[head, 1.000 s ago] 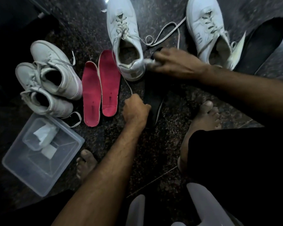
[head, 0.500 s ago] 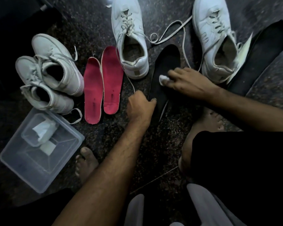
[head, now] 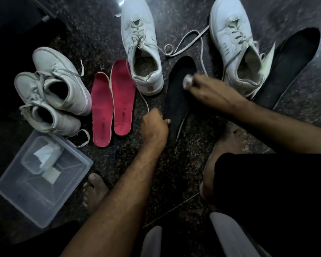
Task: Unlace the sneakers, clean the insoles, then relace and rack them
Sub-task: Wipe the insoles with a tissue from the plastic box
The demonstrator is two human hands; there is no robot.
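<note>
Head view: my right hand (head: pixel 209 93) pinches a small white wipe (head: pixel 188 82) against the black insole (head: pixel 178 93) on the floor (head: pixel 104 34). My left hand (head: pixel 154 127) grips that insole's heel end. White sneaker (head: pixel 143 52) just left of it, laces loose; second sneaker (head: pixel 235 52) to the right, beside another black insole (head: pixel 289 67). Two red insoles (head: pixel 111 104) and a white pair (head: pixel 52 89) lie further left, plastic box (head: pixel 26 201) nearer me.
</note>
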